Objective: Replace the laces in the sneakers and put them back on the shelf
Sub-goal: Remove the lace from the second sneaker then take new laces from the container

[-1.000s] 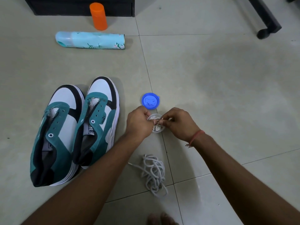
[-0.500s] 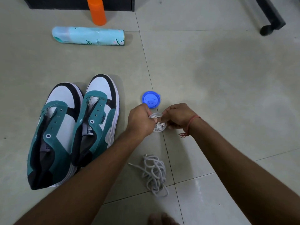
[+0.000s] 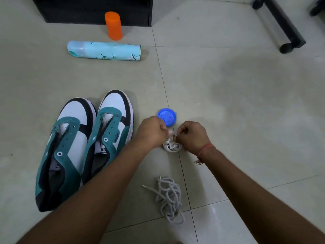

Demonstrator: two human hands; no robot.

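Note:
Two teal, white and black sneakers, the left one [image 3: 60,152] and the right one [image 3: 107,136], lie side by side on the tiled floor with bare eyelets. To their right, my left hand [image 3: 152,132] and my right hand [image 3: 192,136] both pinch a small white bundle of laces [image 3: 171,144] held just above the floor. A loose grey-white lace pile [image 3: 168,196] lies on the floor nearer to me, between my forearms.
A blue round lid [image 3: 167,116] lies just beyond my hands. Farther back lie a light-blue spray can [image 3: 103,52] on its side and an upright orange cap [image 3: 113,25] before a black shelf base [image 3: 91,10]. A black wheeled frame leg [image 3: 284,30] stands at top right.
My hands have stayed together on the white bundle, the fingers working at its loops. The view has tilted slightly, showing more of the shelf base.

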